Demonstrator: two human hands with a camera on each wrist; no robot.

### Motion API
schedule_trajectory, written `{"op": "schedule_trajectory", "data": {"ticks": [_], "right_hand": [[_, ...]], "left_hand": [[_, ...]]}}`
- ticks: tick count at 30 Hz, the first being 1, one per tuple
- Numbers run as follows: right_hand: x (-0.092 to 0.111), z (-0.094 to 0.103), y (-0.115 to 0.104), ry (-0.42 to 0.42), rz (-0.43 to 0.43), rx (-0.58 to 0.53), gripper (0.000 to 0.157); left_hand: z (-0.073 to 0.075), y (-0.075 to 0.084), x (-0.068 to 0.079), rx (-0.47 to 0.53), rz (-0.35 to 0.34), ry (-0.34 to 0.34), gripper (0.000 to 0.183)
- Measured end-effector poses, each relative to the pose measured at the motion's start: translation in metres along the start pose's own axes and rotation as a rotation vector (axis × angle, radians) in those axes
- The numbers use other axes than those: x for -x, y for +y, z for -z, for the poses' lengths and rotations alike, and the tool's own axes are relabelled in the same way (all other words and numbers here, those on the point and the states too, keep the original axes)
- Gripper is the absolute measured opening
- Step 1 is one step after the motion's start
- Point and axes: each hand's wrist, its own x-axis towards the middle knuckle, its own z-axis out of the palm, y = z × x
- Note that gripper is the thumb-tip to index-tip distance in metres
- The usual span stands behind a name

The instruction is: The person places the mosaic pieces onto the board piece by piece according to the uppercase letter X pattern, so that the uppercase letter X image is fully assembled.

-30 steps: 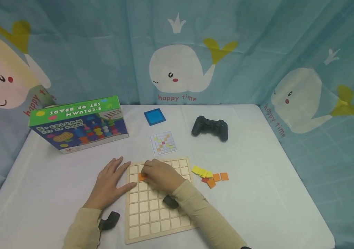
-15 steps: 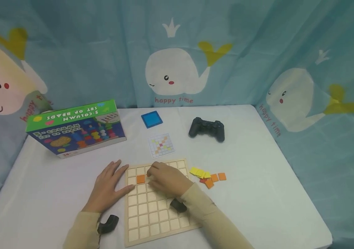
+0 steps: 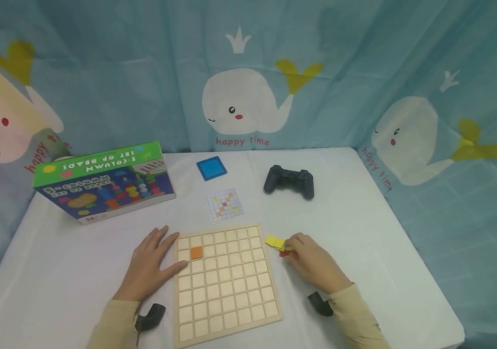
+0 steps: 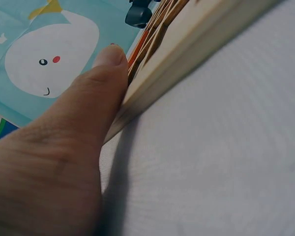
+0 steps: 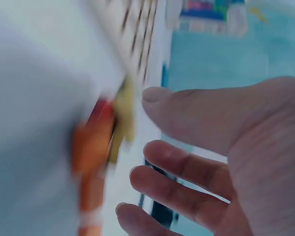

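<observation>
My left hand (image 3: 148, 266) rests at the left edge of a wooden grid board (image 3: 226, 291), its fingers spread. In the left wrist view the thumb (image 4: 96, 93) touches the board's rim. One orange square tile (image 3: 196, 252) lies in a cell near the board's upper left. Over the loose tiles to the right of the board is my right hand (image 3: 315, 261), covering part of them. Yellow tiles (image 3: 274, 241) and a red tile (image 3: 283, 253) show beside its fingertips. The right wrist view, blurred, shows thumb and fingers apart, holding nothing, near orange tiles (image 5: 93, 147).
Behind the board lies a printed pattern card (image 3: 224, 205), with a blue square tray (image 3: 211, 168) farther back. A black game controller (image 3: 289, 182) sits at the back right. A bead-set box (image 3: 104, 184) stands at the back left.
My right hand has let go of the orange tile, leaving it in the board's cell, and has moved right to the loose tiles. My left hand stays at the board's edge.
</observation>
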Motion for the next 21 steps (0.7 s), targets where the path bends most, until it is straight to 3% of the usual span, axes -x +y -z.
{"op": "schedule_trajectory", "data": {"ticks": [4,7,16,21], "right_hand": [[0.019,0.005,0.022,-0.021,-0.167,0.008,0.030],[0.028,0.007,0.033,-0.013,-0.236,-0.002,0.028],[0.033,0.004,0.046,-0.040,-0.304,0.013,0.031],[0.031,0.003,0.045,-0.029,-0.301,0.009,0.030]], "left_hand": [[0.001,0.000,0.000,0.004,-0.002,0.001,0.078],[0.000,-0.001,0.000,0.001,0.005,-0.009,0.078],[0.002,-0.001,0.000,0.008,0.005,-0.001,0.078],[0.000,-0.002,0.000,0.004,0.001,-0.001,0.077]]}}
